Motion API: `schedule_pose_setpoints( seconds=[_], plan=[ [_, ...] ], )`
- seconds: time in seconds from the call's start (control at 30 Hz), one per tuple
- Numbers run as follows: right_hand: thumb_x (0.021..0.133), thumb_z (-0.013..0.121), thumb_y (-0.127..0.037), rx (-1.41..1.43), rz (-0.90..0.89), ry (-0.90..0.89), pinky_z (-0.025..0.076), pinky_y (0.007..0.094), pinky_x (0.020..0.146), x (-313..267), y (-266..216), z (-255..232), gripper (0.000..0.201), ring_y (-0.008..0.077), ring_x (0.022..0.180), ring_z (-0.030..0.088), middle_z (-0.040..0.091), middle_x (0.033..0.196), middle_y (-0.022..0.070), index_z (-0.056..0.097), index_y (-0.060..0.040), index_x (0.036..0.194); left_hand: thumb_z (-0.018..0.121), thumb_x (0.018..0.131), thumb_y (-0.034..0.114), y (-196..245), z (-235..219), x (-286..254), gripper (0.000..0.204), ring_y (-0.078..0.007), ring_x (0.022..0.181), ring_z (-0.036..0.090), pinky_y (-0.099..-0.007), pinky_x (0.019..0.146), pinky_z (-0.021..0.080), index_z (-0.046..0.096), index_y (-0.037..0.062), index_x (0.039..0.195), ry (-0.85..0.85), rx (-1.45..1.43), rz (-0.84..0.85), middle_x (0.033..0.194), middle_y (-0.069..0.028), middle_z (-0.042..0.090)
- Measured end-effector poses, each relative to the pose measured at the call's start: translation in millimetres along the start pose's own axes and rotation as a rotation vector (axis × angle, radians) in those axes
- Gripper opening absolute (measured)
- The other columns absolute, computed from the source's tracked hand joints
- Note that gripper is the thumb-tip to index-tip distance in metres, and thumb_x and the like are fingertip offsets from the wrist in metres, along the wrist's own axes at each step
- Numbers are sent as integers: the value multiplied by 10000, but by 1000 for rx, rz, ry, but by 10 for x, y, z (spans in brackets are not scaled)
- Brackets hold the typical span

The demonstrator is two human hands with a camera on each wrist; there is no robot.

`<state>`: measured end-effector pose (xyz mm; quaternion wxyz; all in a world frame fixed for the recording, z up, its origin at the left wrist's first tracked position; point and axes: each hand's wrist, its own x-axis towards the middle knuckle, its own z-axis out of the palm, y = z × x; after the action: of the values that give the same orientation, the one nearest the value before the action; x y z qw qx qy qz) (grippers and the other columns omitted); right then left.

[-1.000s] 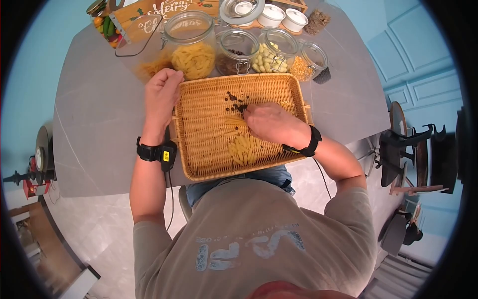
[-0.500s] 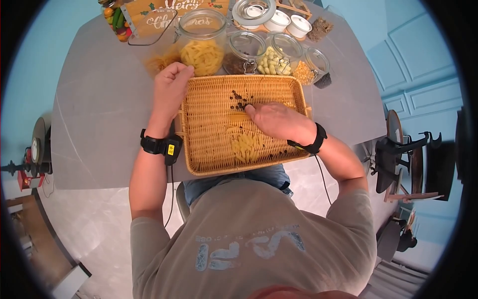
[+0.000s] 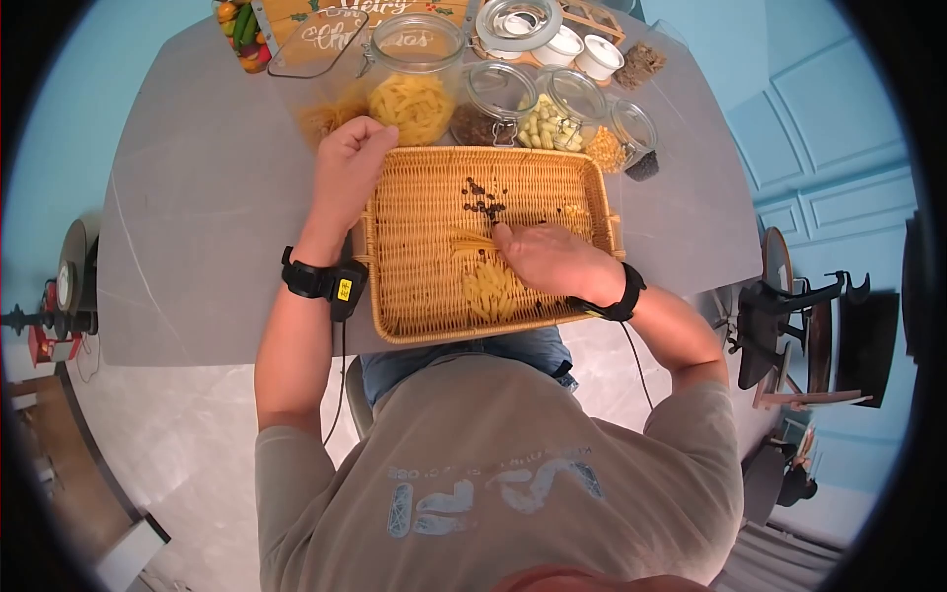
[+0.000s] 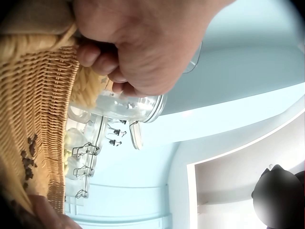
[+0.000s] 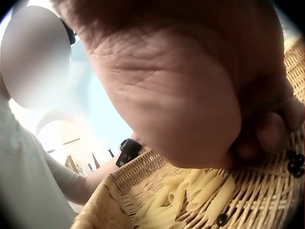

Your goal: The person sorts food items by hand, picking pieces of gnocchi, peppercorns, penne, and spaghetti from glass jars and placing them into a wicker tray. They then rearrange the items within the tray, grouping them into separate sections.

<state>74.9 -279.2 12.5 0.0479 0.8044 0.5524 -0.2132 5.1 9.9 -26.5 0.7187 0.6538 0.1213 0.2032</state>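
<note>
A wicker basket (image 3: 424, 197) holds penne (image 3: 489, 292), dark beans (image 3: 483, 197) and a small bundle of long pasta strands (image 3: 472, 240). My left hand (image 3: 352, 170) grips the basket's rim at the far left corner; its fingers are curled, as the left wrist view shows. Inside the basket is my right hand (image 3: 557, 259), its thumb tip at the right end of the strands, just below the beans. Its fingertips (image 5: 272, 131) curl down to the weave in the right wrist view; I cannot tell whether they pinch anything.
Beyond the basket stand glass jars of pasta (image 3: 412, 104), dark beans (image 3: 483, 123), pale beans (image 3: 550, 123) and corn kernels (image 3: 605, 148). White ramekins (image 3: 599, 57) and a Christmas sign (image 3: 370, 30) are behind. A few kernels (image 3: 575, 210) lie at the basket's right.
My right hand has moved back from the dark beans towards my body, beside the long pasta strands. The left hand keeps its place at the rim while the head view shifts.
</note>
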Motion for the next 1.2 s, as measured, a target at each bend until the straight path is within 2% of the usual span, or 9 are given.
schedule_pose_setpoints(
  seconds=[0.1, 0.3, 0.4, 0.53, 0.67, 0.77, 0.87, 1.1, 1.2],
  plan=[
    [1015, 513, -29, -81, -105, 190, 573, 470, 683, -37, 21, 156, 111, 380, 827, 743, 702, 835, 215, 541, 61, 1074, 674, 1075, 196, 5, 13, 5, 220, 0, 544, 351, -219, 499, 259, 645, 87, 886, -1, -16, -16, 641, 117, 424],
    [1026, 491, -22, -151, -115, 203, 577, 480, 729, -38, -34, 3, 116, 387, 848, 743, 689, 819, 222, 533, 75, 1075, 675, 1074, 201, 25, 3, 5, 222, 3, 543, 355, -218, 497, 260, 648, 93, 883, 5, 14, -21, 642, 118, 435],
    [986, 538, -4, -38, 64, 7, 562, 499, 732, -20, -73, -459, 111, 403, 855, 734, 674, 799, 233, 516, 66, 1069, 677, 1073, 203, 12, 7, -4, 221, 3, 544, 357, -217, 497, 262, 650, 95, 882, 11, 35, -7, 644, 117, 443],
    [882, 624, 26, -30, -31, 99, 552, 522, 756, 28, 261, -598, 223, 423, 889, 719, 674, 823, 230, 546, 46, 1090, 685, 1068, 206, 3, 2, 4, 222, 2, 546, 361, -214, 497, 263, 652, 96, 879, -3, -6, -1, 646, 116, 448],
    [914, 615, -97, -173, -38, -45, 592, 479, 836, 113, 584, -415, 165, 376, 1007, 729, 758, 993, 157, 744, -20, 983, 693, 1062, 197, -44, 4, 22, 220, 4, 559, 373, -210, 506, 272, 652, 94, 872, 11, -13, 24, 659, 116, 456],
    [905, 620, -105, -221, -124, -162, 594, 468, 823, 224, 734, -291, 146, 361, 991, 731, 761, 990, 137, 745, -29, 916, 716, 1034, 154, -83, -44, 38, 199, 0, 682, 450, -216, 597, 360, 696, 35, 876, 6, 1, 24, 752, 97, 572],
    [887, 587, -76, -229, -101, -249, 571, 488, 845, 234, 718, -491, 229, 396, 1030, 710, 738, 1009, 186, 693, 5, 1074, 716, 1034, 153, -73, -33, 33, 207, -2, 683, 450, -220, 597, 364, 689, 25, 874, 4, 9, 54, 748, 96, 567],
    [854, 669, -93, -496, -33, -52, 569, 468, 717, -41, 682, -1016, 94, 355, 828, 724, 743, 840, 102, 752, -74, 814, 715, 1033, 147, -82, -26, 31, 213, -1, 686, 452, -223, 597, 367, 676, 27, 862, -11, 2, 57, 746, 96, 559],
    [851, 695, -108, -624, -203, -13, 548, 447, 640, 30, 861, -872, 134, 322, 751, 710, 742, 807, 82, 730, -84, 724, 714, 1034, 146, -95, -34, 38, 218, -2, 684, 450, -224, 595, 365, 671, 27, 857, -6, 4, 64, 743, 95, 557]
  ],
)
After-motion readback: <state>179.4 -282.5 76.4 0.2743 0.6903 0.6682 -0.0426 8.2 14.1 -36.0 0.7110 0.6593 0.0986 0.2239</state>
